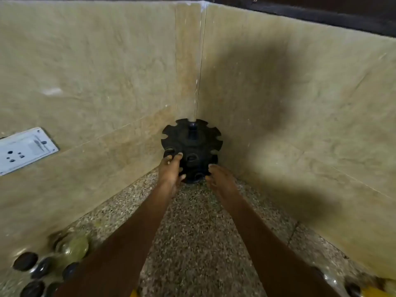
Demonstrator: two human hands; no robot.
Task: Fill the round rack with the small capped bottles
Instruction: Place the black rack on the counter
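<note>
The round black rack (191,144) stands in the far corner of the speckled counter, with notched slots round its top disc, round holes lower down and a central post. I see no bottle in its visible slots. My left hand (170,170) grips the rack's left side, fingers curled onto it. My right hand (220,179) reaches its lower right side with curled fingers at the rim; whether it grips is unclear. Several small bottles with black caps (25,261) stand at the near left, partly hidden by my left forearm.
Beige tiled walls meet behind the rack. A white socket plate (23,150) is on the left wall. A greenish jar (74,246) stands by the capped bottles. Another bottle (352,289) and something yellow sit at the near right edge. Speckled counter (192,232) lies between my arms.
</note>
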